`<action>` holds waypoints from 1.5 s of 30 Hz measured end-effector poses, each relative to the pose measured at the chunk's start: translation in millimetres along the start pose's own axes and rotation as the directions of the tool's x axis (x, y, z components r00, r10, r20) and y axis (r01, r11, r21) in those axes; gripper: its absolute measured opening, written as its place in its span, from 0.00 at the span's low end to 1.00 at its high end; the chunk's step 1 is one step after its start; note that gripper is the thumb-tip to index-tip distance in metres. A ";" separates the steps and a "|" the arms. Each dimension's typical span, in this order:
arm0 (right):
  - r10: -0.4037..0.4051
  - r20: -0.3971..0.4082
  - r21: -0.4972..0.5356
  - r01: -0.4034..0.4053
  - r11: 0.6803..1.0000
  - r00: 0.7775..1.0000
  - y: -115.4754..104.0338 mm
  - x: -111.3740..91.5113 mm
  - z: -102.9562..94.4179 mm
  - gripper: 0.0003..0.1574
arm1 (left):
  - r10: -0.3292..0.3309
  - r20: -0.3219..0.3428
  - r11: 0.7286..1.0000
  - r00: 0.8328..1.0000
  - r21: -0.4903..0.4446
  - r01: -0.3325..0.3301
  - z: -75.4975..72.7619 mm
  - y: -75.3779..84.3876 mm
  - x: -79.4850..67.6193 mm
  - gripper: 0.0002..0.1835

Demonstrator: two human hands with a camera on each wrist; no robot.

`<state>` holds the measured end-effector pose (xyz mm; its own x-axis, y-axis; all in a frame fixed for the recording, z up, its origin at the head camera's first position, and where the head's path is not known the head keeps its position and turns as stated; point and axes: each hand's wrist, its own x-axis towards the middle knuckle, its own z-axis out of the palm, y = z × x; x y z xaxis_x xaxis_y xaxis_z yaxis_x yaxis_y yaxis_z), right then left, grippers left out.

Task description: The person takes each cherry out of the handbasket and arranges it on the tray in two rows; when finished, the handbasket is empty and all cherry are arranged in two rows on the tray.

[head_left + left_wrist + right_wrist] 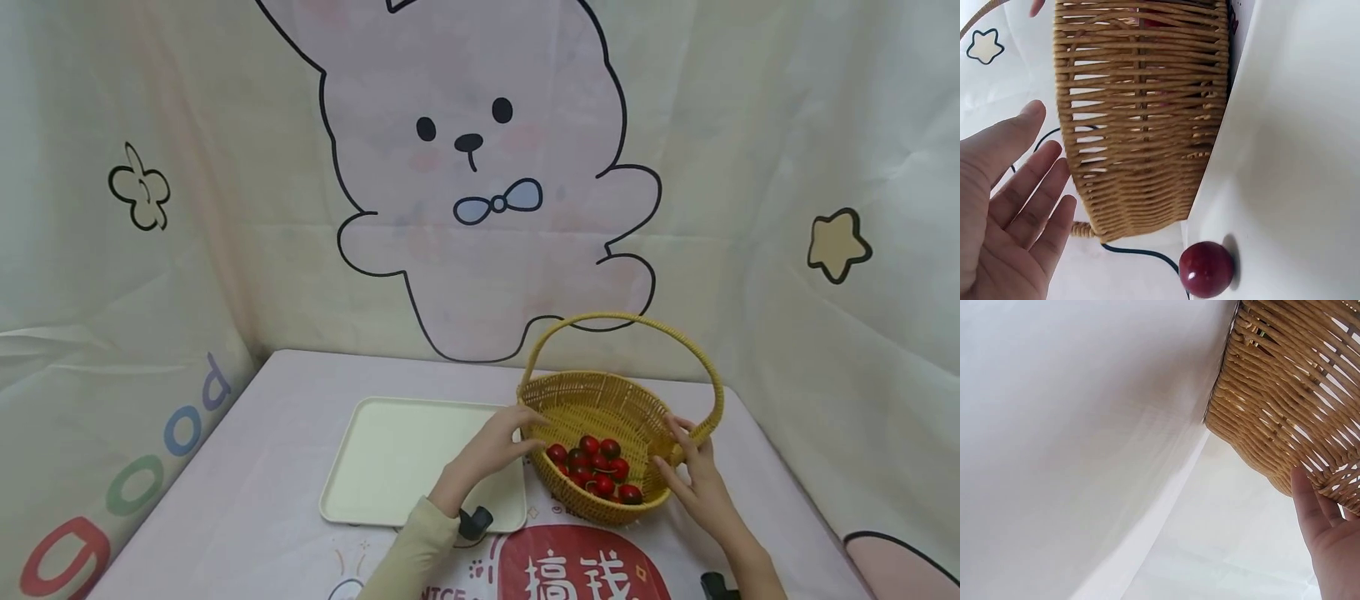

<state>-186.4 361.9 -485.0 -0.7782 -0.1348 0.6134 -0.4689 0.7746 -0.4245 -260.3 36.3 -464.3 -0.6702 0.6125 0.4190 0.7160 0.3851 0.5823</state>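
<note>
A yellow-brown wicker basket (592, 508) with a tall arched handle (630, 317) stands on the table, several dark red cherries (600, 461) in its near part. At its left rim is my left hand (497, 442), thumb apart from loosely bent fingers; the left wrist view shows nothing in its grasp. My right hand (701, 483) grips the right rim near the handle's base. In the right wrist view its thumb (1304, 494) lies against the outer weave, with other fingers partly hidden behind the rim.
A cream rectangular tray (405, 458) lies left of the basket, its right part behind my left arm. A single cherry (1207, 269) sits beside the basket in the left wrist view. Printed curtains (480, 292) enclose the table at the back and sides.
</note>
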 end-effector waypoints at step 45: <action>0.012 -0.004 -0.052 -0.012 0.999 1.000 0.1 -2.2 0.6 0.48 | -0.198 0.619 0.980 0.760 0.113 0.163 15.2 -8.9 82.3 0.14</action>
<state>-185.0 361.9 -486.8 -0.7820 -0.1231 0.6110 -0.4370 0.8073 -0.3966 -318.9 93.8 -445.5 -0.5304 0.8167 -0.2276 0.6147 0.5553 0.5602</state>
